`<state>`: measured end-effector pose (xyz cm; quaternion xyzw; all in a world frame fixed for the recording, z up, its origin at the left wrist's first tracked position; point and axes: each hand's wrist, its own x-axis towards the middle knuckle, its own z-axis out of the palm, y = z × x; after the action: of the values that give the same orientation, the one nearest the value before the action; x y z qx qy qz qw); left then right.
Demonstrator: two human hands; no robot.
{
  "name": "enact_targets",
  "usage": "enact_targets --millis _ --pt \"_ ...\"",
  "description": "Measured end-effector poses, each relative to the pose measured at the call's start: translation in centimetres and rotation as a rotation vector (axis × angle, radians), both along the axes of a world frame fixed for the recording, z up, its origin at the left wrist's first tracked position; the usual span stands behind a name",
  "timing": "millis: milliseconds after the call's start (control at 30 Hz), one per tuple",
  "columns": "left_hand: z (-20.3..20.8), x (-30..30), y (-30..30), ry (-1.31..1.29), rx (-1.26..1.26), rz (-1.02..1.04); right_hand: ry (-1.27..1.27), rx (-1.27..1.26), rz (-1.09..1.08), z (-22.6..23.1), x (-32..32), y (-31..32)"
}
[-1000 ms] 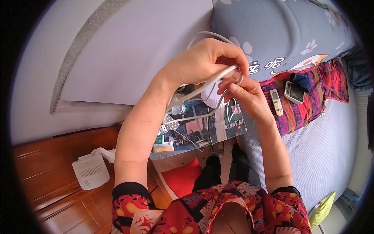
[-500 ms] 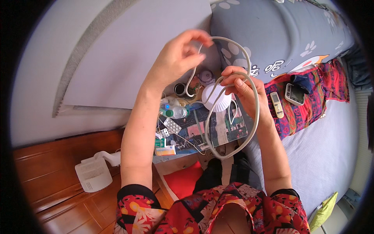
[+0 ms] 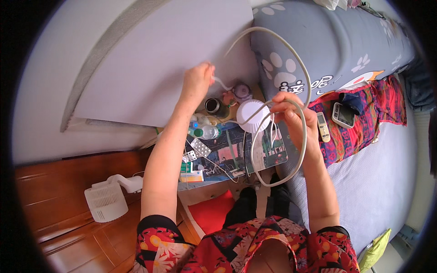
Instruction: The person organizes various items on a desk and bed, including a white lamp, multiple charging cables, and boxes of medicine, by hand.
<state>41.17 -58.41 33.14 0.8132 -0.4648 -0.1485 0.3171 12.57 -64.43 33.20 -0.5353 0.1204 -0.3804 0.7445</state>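
A long pale cable [image 3: 305,73] hangs in loose loops above the small table. My right hand [image 3: 296,116] is closed on the gathered loops, with fingers and thumb pinched round them. Farther left, my left hand [image 3: 198,81] is closed, and a short length of pale cable comes out beside its fingertips. Between the two hands, the upper arc of cable is smeared by motion. Below the cable stands a white round ribbed object [image 3: 253,115]. An open dark cup [image 3: 215,107] and a purple-topped container [image 3: 241,92] stand beyond it, near my left hand.
On the patterned tabletop [image 3: 276,152] lie a green-capped bottle [image 3: 209,132], pill blister packs [image 3: 200,148] and small boxes [image 3: 193,176]. A remote [image 3: 322,126] and a monitor with a screen [image 3: 343,114] rest on the bed at right. A white slotted appliance [image 3: 107,202] is at left.
My left hand has moved down and slightly left, and its spread fingers have closed. The upper cable loop has widened and risen. My right hand has shifted slightly right and down, still gripping the loops.
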Motion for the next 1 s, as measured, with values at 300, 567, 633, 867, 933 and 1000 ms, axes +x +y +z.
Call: enact_targets --millis 300,567,633,867,933,1000 --pt "7.6 -8.7 -2.2 0.662 -0.243 -0.507 0.318 -0.202 -0.246 -1.4 -5.5 2.3" --pt "2.5 -21.1 -2.9 0.897 -0.014 -0.769 0.463 -0.393 -0.284 -4.2 -9.7 3.5" --pt "0.7 -22.2 -3.2 0.56 -0.177 -0.721 0.567 -0.221 -0.359 -4.7 -10.9 3.1" --pt "-5.1 -22.2 4.1 0.292 -0.345 -0.246 0.473 0.146 -0.762 -10.8 -15.3 -0.8" --pt "-9.0 -21.6 7.5 0.202 -0.241 -0.076 0.712 -0.162 -0.801 -13.6 -17.1 -2.8" --pt "-14.6 -20.1 12.1 0.238 -0.11 0.032 0.939 -0.296 -0.732 -17.1 -18.1 -4.3"
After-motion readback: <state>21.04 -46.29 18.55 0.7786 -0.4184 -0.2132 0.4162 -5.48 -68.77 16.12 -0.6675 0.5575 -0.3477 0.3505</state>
